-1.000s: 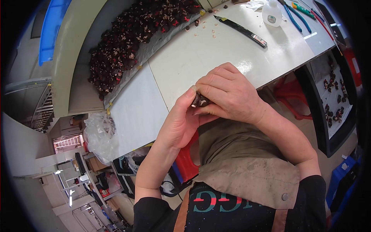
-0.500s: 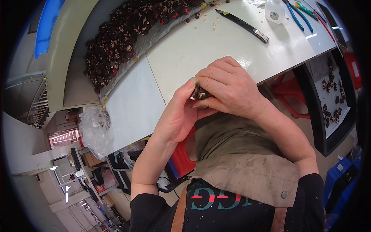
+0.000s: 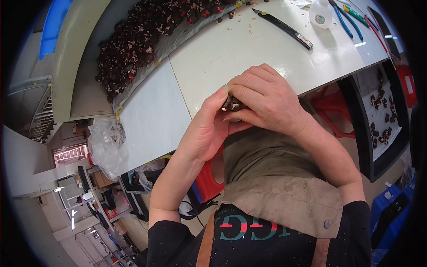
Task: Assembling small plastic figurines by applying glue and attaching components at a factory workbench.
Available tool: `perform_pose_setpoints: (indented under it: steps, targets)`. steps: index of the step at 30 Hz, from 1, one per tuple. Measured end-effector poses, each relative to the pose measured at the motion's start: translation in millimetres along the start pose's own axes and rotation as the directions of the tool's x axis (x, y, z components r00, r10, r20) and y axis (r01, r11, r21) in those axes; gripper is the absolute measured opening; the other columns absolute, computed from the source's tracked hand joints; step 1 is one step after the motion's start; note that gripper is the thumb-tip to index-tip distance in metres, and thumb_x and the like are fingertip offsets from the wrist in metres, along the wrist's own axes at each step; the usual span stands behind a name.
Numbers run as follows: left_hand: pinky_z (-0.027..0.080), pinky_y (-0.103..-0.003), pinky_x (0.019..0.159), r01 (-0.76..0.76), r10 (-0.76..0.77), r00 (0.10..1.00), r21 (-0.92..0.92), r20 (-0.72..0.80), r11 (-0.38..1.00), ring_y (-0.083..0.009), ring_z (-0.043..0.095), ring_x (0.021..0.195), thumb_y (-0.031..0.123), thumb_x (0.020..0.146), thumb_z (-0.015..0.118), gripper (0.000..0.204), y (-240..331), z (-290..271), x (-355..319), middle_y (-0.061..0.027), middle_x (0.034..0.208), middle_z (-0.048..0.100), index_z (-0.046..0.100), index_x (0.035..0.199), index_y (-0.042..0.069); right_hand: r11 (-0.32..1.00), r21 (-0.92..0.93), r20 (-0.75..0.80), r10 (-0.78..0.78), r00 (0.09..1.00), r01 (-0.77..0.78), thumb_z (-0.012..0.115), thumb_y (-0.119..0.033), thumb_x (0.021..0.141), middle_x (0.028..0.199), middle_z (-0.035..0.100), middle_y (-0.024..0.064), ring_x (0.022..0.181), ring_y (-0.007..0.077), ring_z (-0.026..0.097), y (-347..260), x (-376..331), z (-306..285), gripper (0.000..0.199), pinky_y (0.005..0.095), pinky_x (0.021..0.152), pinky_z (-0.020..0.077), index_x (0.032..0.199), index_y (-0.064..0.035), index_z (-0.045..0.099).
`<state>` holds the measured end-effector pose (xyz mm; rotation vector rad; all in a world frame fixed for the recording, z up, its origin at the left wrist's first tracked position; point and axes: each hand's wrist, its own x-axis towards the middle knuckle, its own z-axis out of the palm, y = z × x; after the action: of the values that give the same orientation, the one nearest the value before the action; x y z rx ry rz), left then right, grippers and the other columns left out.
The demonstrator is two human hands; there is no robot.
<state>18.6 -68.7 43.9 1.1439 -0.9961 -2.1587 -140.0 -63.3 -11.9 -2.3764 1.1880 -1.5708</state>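
A small dark brown lumpy piece with pale spots (image 3: 231, 105) is pinched between my two hands, over the near edge of the white table (image 3: 209, 66). My left hand (image 3: 208, 120) is closed on its left side, the thumb pressed against its top. From the right, my right hand (image 3: 269, 100) wraps its curled fingers over the piece and covers most of it. A large heap of dark brown pieces with pale and red bits (image 3: 133, 53) lies at the far left, on a plastic sheet (image 3: 178, 40).
A black utility knife (image 3: 284, 29), a clear bottle (image 3: 320, 15) and blue-handled pliers (image 3: 349, 22) lie at the back right. Similar dark pieces sit in a black-framed tray (image 3: 369, 147) below the table's right side. Crumpled clear plastic (image 3: 106, 142) hangs at the left corner. A red stool (image 3: 331, 113) stands beneath.
Both hands keep their grip on the dark brown piece, which shows a slightly different side between the fingers. The view has shifted a little.
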Motion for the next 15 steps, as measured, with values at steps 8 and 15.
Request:
perform_pose_setpoints:
  steps: [8, 15]
  targets:
    - [0.049, -0.044, 0.087, -0.004, 0.005, 0.997, 0.018, -0.083, 1.0, -0.0209, 0.059, 0.1, 0.045, 0.093, 0.039, 0.044, 0.6, 4.6, 0.8, -0.0066, 0.105, 0.062, 0.058, 0.108, 0.008, 0.999, -0.039, -0.021, -0.021, 1.0, 0.02, 0.07, -0.033, 0.067, 0.083, 0.056, 0.0021, 0.076, 0.0191, 0.053, 1.6, -0.1, 3.3, 0.034, 0.03, 0.068, 0.0428, 0.086, -0.0073, 0.058]
    - [0.049, -0.044, 0.087, -0.01, 0.011, 0.995, 0.017, -0.095, 1.0, -0.0208, 0.06, 0.099, 0.045, 0.093, 0.039, 0.043, 0.0, 5.4, 1.0, -0.0064, 0.104, 0.062, 0.057, 0.107, 0.008, 1.0, 0.004, -0.001, -0.004, 1.0, 0.004, 0.075, -0.028, 0.061, 0.088, 0.059, 0.0043, 0.076, 0.0215, 0.056, 0.3, -0.3, 1.0, 0.04, 0.0315, 0.068, 0.0439, 0.089, -0.0037, 0.059]
